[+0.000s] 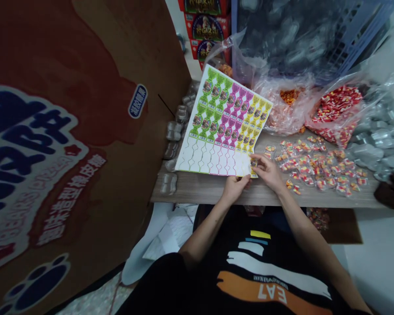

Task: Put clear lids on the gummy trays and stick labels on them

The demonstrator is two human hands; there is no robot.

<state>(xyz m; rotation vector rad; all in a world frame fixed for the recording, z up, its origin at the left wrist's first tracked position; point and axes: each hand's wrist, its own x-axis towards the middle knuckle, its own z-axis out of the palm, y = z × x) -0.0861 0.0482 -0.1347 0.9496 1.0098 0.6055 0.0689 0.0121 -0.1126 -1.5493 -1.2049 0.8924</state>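
A large sticker sheet (230, 118) with rows of green, pink and yellow labels is tilted over the table. Its lowest rows are bare white backing, apart from a yellow label (254, 162) at the bottom right corner. My left hand (237, 187) pinches the sheet's lower edge near that corner. The fingers of my right hand (265, 169) are closed at the yellow label on the right edge. To the right of my right hand lie many small clear packs of colourful candy (318, 168).
Open plastic bags of orange pieces (289, 96) and red candy (339, 103) stand behind. Clear plastic shells (377, 135) are heaped at the right, others (168, 183) lie along the left. A blue crate (344, 48), red boxes (205, 27) and a big brown carton (118, 144) surround the table (203, 188).
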